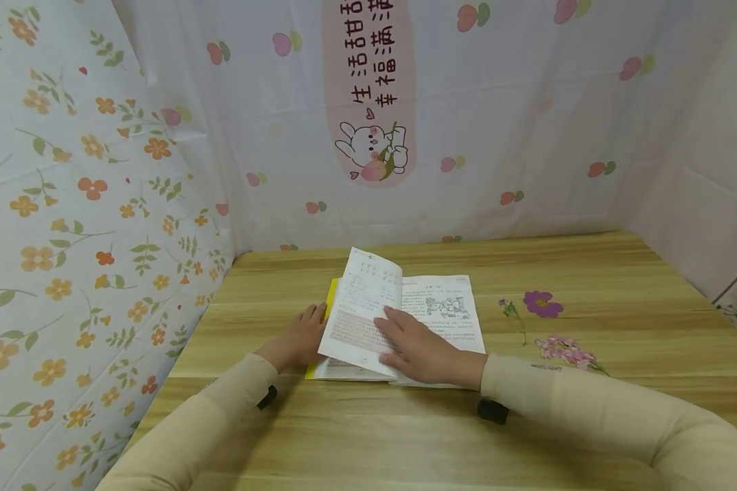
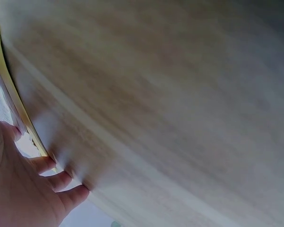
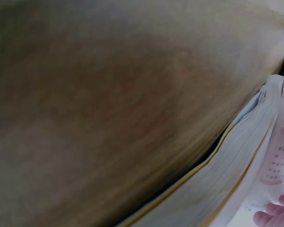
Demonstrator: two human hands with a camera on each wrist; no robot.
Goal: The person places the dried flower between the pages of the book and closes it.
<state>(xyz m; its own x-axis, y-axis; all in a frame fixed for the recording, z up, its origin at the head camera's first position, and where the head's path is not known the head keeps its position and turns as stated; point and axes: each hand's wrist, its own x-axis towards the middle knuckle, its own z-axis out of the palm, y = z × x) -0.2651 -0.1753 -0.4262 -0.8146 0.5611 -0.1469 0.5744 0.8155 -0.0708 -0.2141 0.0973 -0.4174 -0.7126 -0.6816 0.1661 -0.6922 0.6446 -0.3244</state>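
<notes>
A book with a yellow cover lies spread on the wooden table, text and a line drawing on its right-hand page. One page stands lifted off the left side, its top corner curling up. My right hand lies over the book with fingers extended against this page near the middle. At the book's left edge rests my left hand, fingers relaxed. The left wrist view shows its fingertips along the yellow cover edge and the table. In the right wrist view, fingertips appear beside the thick page block.
Right of the book lie a purple flower, a thin stemmed sprig and a pink flower cluster. A white curtain with a rabbit print hangs behind the table, and a floral cloth hangs at the left.
</notes>
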